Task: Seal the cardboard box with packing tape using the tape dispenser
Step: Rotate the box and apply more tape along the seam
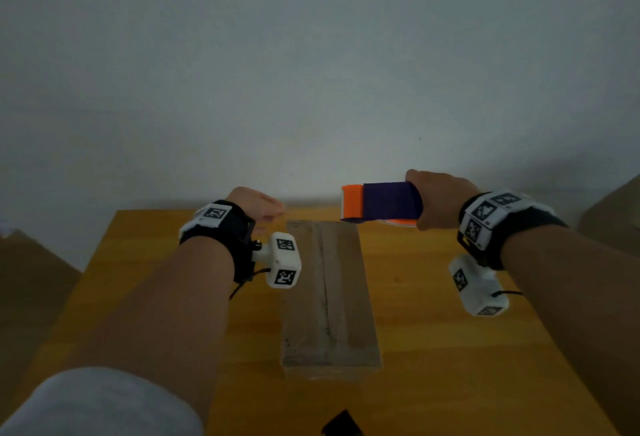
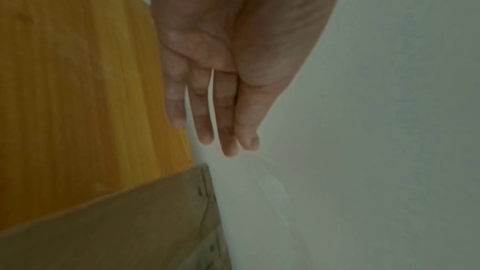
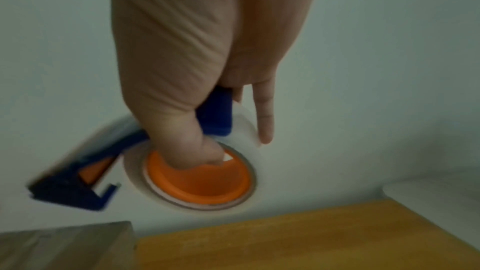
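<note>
The right hand (image 1: pixel 440 200) is gripping the light, rigid plastic tape dispenser (image 1: pixel 381 205) by its frame above the far end of the cardboard box (image 1: pixel 329 300) lying on the worktop (image 1: pixel 450 349), probably untaped though blurry, while the left hand (image 2: pixel 213 69) is hovering flat-fingered and empty.

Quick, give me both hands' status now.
Left hand: open, fingers straight, holding nothing.
Right hand: grips the tape dispenser, held above the table's far edge.

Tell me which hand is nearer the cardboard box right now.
Left. The left hand hovers open just off the cardboard box far-left corner; the right hand holds the tape dispenser beyond its far-right corner.
</note>
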